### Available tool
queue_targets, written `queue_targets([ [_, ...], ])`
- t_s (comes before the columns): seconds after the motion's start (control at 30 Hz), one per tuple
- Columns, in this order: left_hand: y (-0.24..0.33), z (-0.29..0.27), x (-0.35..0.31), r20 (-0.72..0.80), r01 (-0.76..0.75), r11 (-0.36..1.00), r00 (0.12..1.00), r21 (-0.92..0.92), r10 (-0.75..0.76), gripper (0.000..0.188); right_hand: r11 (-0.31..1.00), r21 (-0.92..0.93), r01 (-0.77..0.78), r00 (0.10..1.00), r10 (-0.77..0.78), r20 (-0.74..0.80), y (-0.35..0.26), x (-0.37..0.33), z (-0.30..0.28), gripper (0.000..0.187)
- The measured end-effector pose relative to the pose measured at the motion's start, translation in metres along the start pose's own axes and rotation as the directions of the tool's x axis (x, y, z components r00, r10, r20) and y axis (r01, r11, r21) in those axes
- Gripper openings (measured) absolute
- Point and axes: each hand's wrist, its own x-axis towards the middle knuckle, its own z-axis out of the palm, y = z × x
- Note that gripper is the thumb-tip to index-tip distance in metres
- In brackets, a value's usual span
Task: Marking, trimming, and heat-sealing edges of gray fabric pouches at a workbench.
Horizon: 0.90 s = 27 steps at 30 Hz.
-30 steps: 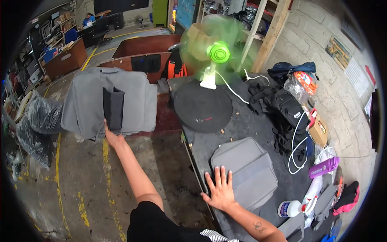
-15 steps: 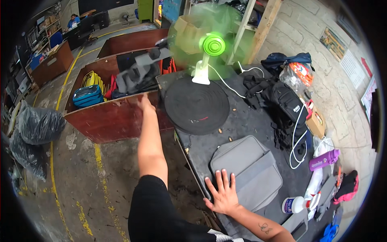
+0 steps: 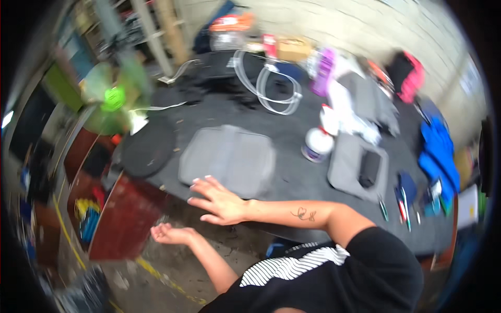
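Observation:
A flat grey bag lies near the front edge of the black table. My right hand is open at the bag's near edge, fingers spread; whether the fingertips touch it I cannot tell. Lower and to the left, my left hand hovers above the floor in front of the table, near a red-brown wooden bin. Its fingers are loosely curled and apart from the thumb, with nothing visible in them. Motion blurs much of the picture.
Left on the table are a round black mat and a running green fan. Farther right stand a white bottle, a grey piece with an opening, a purple bottle, pens and blue cloth. A coiled white cable lies behind.
The view has swung right. My left hand has drawn back from the bin, where a blurred grey item was moving above it. My right hand, earlier resting on the bag, is at its near edge.

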Motion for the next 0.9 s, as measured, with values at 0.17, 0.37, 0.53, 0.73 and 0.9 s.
queue_targets([
  [0.17, 0.053, 0.039, -0.069, 0.188, -0.012, 0.997, 0.982, -0.080, 0.027, 0.029, 0.988, -0.072, -0.140, 0.967, 0.121, -0.226, -0.026, -0.092, -0.105, 0.028],
  [0.37, 0.090, 0.080, -0.230, 0.808, 0.202, 0.940, 0.578, -0.275, 0.112, 0.024, 0.621, -0.184, -0.762, 0.589, 0.545, -0.597, -0.058, -0.271, -0.213, 0.015],
  [0.53, 0.102, 0.073, -0.370, 0.999, 0.393, 0.919, -0.046, 0.034, -0.017, 0.019, 0.141, -0.259, -0.955, 0.291, 0.589, -0.754, -0.099, -0.384, -0.242, 0.020],
  [0.73, 0.081, 0.061, -0.450, 0.860, 0.266, 0.936, -0.506, 0.233, -0.070, 0.013, -0.021, -0.136, -0.991, 0.087, 0.669, -0.739, -0.125, -0.435, -0.225, 0.024],
  [0.9, 0.053, 0.057, -0.458, 0.805, 0.160, 0.963, -0.587, 0.219, -0.085, 0.009, -0.142, -0.153, -0.978, 0.036, 0.606, -0.795, -0.118, -0.463, -0.233, 0.015],
])
